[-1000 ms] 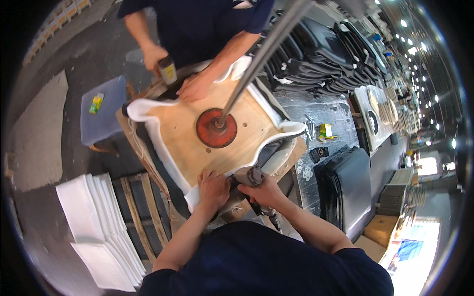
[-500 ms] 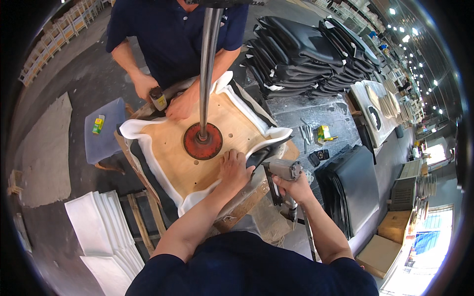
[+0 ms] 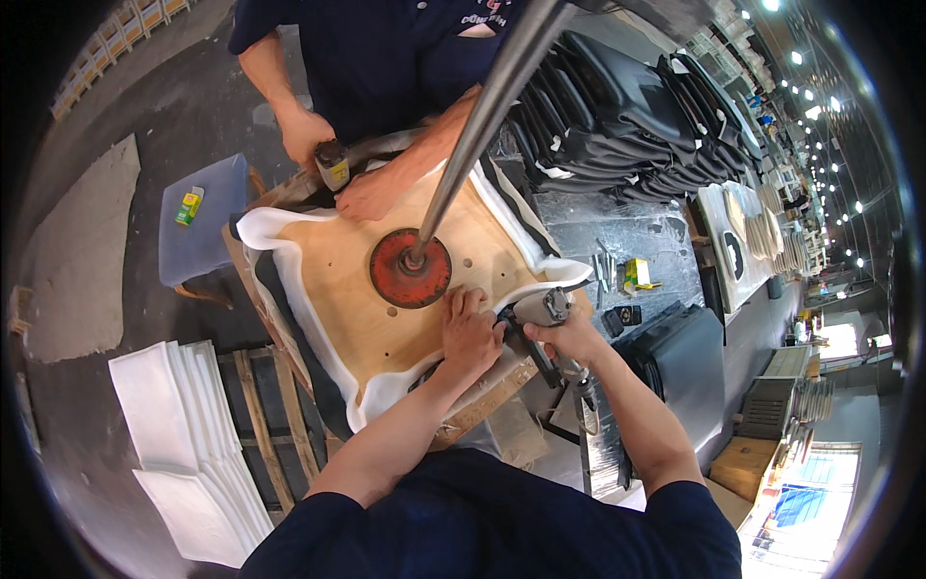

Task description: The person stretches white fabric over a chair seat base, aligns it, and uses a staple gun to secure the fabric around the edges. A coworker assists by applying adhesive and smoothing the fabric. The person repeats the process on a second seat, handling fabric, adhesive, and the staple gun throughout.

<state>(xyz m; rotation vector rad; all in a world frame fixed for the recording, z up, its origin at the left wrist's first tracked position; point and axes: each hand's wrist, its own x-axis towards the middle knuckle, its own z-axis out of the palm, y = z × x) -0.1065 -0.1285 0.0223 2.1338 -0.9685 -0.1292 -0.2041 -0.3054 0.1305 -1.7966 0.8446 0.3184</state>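
A pale plywood panel (image 3: 352,289) lies in front of me with white padding (image 3: 318,338) curling over its edges and black cover material (image 3: 333,400) round the outside. My left hand (image 3: 471,333) rests on the panel's near right edge, its curled fingers on the wood and its thumb pressing the cover there. In my right hand (image 3: 571,338) is a grey pneumatic staple gun (image 3: 542,307), its nose against the edge close to my left thumb. A red round pad (image 3: 411,268) on a metal rod (image 3: 487,116) presses on the panel's middle.
Across from me, a co-worker's hand (image 3: 307,135) grips another staple gun (image 3: 333,166); their other hand (image 3: 367,198) lies on the panel. Black covers (image 3: 617,106) are stacked far right, black sheets (image 3: 680,362) nearer. White padding sheets (image 3: 183,415) lie left. A small box (image 3: 638,274) sits right.
My right hand has brought the staple gun left, up to the panel edge beside my left hand. The view has shifted, and the rod now appears slanted.
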